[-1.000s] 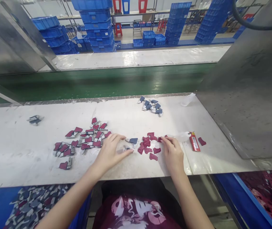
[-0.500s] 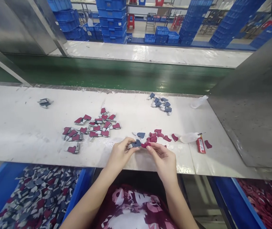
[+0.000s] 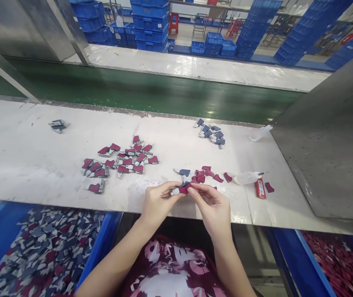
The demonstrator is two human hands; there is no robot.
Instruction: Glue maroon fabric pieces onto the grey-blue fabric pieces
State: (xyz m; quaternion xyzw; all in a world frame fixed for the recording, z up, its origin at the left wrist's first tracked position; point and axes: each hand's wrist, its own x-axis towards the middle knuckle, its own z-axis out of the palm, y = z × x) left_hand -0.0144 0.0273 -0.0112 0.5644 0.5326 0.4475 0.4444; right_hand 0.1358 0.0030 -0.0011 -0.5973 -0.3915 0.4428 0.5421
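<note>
Stacked blue crates, red stool, pale floor, green belt

One head-worn camera looks forward and down, from close above the hands, across the white worktop

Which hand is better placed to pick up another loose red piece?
Likely the right hand: the loose red pieces lie just beyond it, while the left hand sits farther off. Both hold a red-and-grey part, so the right would need to let go first.

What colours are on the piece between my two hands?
The piece shows dark red, dark blue and pale grey, clearest in the head view.
</note>
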